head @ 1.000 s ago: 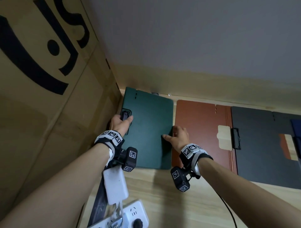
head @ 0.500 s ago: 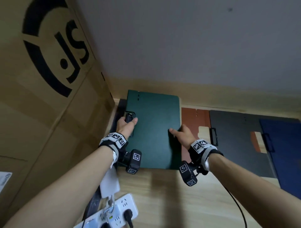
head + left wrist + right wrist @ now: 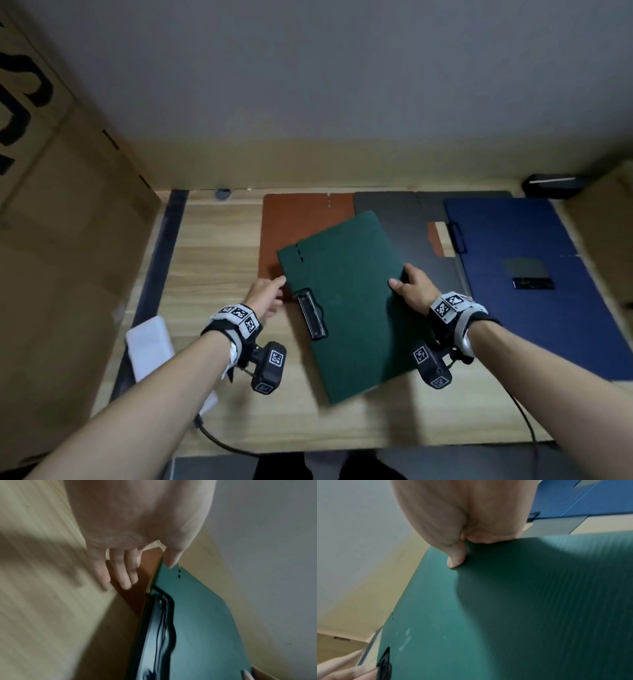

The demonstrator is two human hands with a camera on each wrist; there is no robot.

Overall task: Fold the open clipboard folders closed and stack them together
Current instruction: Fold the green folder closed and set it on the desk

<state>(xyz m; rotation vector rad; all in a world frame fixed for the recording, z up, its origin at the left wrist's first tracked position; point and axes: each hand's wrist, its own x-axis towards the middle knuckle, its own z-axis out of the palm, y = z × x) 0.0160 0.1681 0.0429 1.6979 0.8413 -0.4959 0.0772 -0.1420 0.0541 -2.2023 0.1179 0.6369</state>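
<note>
A closed dark green clipboard folder [image 3: 349, 308] hangs tilted above the wooden desk [image 3: 212, 260], its black clip [image 3: 311, 317] on the left edge. My right hand [image 3: 402, 281] grips its right edge, thumb [image 3: 455, 559] pressed on the cover. My left hand [image 3: 274, 291] is at the folder's left edge with fingers [image 3: 123, 574] stretched out and relaxed, holding nothing. Behind it lie an open brown folder [image 3: 301, 222], a dark grey folder [image 3: 411, 222] and an open blue folder [image 3: 520, 274], overlapping in a row along the wall.
A large cardboard box [image 3: 68, 257] walls off the left side. A white power adapter [image 3: 150, 346] with a cable lies near my left forearm. A black box [image 3: 555, 185] sits at the back right beside more cardboard [image 3: 603, 222].
The green folder has come away from the back left corner, to the right and toward me, now tilted over the brown folder. My left hand has come off its clip.
</note>
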